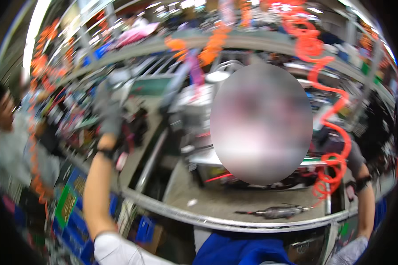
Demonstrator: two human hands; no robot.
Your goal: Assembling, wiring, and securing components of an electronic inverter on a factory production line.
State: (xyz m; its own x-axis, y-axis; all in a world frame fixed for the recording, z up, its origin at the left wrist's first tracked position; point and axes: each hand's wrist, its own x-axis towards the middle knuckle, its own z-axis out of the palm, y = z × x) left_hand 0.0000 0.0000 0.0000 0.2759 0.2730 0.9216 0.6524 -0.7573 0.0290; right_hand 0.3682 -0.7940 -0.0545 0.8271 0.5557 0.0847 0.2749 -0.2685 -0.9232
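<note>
You seem to be at a reaching step, arms spread to either side of the pale-edged unit [203, 157], which sits on the bench [221, 203] right of the frame's centre, mostly hidden by a blurred oval. The next move probably calls for a steady grasp at the side, clear of the coiled orange hose [336, 101] at the right of the frame.

Your left hand [107, 110], in a grey glove, is raised at centre left, forearm nearly upright, over or beside blurred clutter. Your right hand [354, 155], gloved too, is at the far right, just beside the hose, forearm rising from the lower right. Blur leaves you unable to tell whether either set of fingers is open, closed or gripping. The dark handheld tool [281, 212] lies on the bench, lower right of centre, apart from both hands.
</note>
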